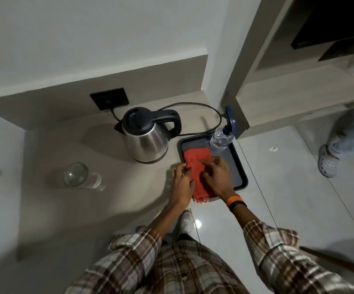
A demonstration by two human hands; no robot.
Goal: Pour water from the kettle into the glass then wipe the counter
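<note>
A steel kettle (pixel 148 136) with a dark lid and handle stands upright on the beige counter (pixel 70 204), its cord plugged into a wall socket. A clear glass (pixel 79 176) stands to its left, apart from it. An orange cloth (pixel 196 166) lies folded in a dark tray (pixel 238 164) at the counter's right end, its frayed end hanging over the front rim. My left hand (pixel 181 180) rests on the cloth's left edge. My right hand (pixel 216 175) lies flat on top of the cloth with fingers spread.
A clear spray bottle (pixel 221 139) with a blue trigger stands in the tray's far right corner. The kettle's black cord (pixel 203 107) loops behind the tray. Right of the counter is glossy tiled floor, where another person's legs and clog (pixel 328 162) stand.
</note>
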